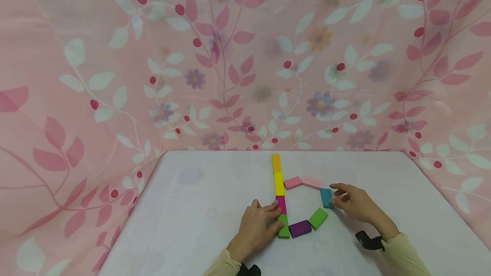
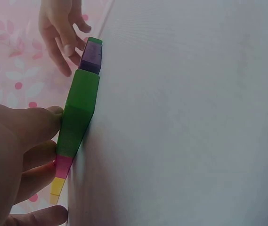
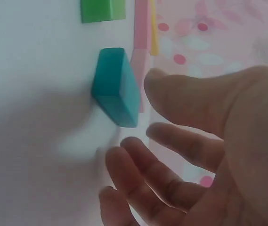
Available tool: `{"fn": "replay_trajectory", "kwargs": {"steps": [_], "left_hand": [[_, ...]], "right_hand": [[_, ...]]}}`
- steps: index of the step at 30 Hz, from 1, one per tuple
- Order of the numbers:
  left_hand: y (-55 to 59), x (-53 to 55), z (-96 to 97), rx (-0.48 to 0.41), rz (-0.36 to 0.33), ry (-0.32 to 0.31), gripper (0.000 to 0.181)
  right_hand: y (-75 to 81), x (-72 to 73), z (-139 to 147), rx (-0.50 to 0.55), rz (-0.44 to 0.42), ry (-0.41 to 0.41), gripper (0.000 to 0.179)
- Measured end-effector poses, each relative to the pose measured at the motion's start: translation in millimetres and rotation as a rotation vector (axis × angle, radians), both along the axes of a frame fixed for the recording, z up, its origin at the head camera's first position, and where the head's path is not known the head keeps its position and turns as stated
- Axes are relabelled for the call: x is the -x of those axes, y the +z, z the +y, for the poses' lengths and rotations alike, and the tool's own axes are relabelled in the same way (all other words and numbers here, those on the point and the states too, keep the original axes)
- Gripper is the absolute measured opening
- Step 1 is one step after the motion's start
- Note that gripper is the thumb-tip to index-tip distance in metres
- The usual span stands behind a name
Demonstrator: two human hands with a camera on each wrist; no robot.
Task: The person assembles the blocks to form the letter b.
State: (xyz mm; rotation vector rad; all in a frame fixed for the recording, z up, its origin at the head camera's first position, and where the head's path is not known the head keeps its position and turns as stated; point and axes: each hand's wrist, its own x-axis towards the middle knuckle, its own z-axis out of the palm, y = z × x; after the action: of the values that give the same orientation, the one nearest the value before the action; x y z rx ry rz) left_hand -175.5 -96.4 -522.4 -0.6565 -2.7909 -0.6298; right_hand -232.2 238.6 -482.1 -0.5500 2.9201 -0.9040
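A straight column of blocks stands on the table, orange point(image 1: 276, 163) at the far end, then yellow point(image 1: 279, 183), magenta point(image 1: 281, 204) and green point(image 1: 284, 232). My left hand point(image 1: 258, 227) lies along its left side, fingertips on the magenta and green blocks. To the right, a curve of spaced blocks bulges out: pink point(image 1: 293, 182), light pink point(image 1: 312, 182), teal point(image 1: 327, 198), a second green block point(image 1: 318, 218) and purple point(image 1: 300, 228). Beside the teal block is my right hand point(image 1: 356, 203), thumb close to it; the right wrist view shows its fingers loosely spread, holding nothing.
A white cloth covers the table point(image 1: 192, 208), whose far edge meets a pink floral curtain point(image 1: 261, 63). Dark wrist cameras show at the left wrist point(image 1: 249, 270) and the right wrist point(image 1: 369, 241).
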Motion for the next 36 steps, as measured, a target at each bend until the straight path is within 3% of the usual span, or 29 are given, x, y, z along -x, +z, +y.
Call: {"fn": "replay_trajectory", "kwargs": {"steps": [5,21,29,36], "left_hand": [[0.4,0.1,0.1,0.005,-0.002,-0.001,0.04],[1.1,-0.5,0.3,0.013,0.01,-0.001,0.04],[-1.8,0.5,-0.2,0.007,0.01,0.004,0.041],[-1.5,0.9,-0.6,0.004,0.019,-0.002,0.041]], "right_hand": [[-4.1,2.1,-2,0.014,-0.046,0.007,0.047],[-7.3,0.9,-12,-0.009,0.002,-0.077,0.045],[-8.3,1.6,-17,-0.021,0.033,-0.073,0.048],[-7.9,2.4,-16,-0.027,0.006,-0.065,0.048]]}}
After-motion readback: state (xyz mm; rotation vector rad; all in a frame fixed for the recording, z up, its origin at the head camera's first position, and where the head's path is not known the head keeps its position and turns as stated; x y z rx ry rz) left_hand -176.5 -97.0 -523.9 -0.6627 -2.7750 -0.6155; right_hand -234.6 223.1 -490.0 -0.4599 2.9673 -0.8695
